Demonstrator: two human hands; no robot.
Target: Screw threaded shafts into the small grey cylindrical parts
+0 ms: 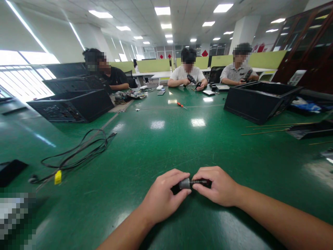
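Low in the head view, my left hand (165, 198) grips a short grey cylindrical piece (185, 184) between thumb and fingers. My right hand (218, 187) pinches a dark rod with a ridged, spring-like stretch (198, 181), its right end partly hidden by my fingers. Rod and cylinder lie in line, end to end, just above the green tabletop (145, 149). Whether they are joined I cannot tell, since my fingers cover part of the place where they meet.
A coiled black cable (78, 156) with a yellow tag (58, 177) lies at left. Black computer cases stand left (70, 106) and right (260, 100). An orange screwdriver (180, 104) lies farther off. Thin brass-coloured rods (270, 131) jut from the right. Three people sit across the table.
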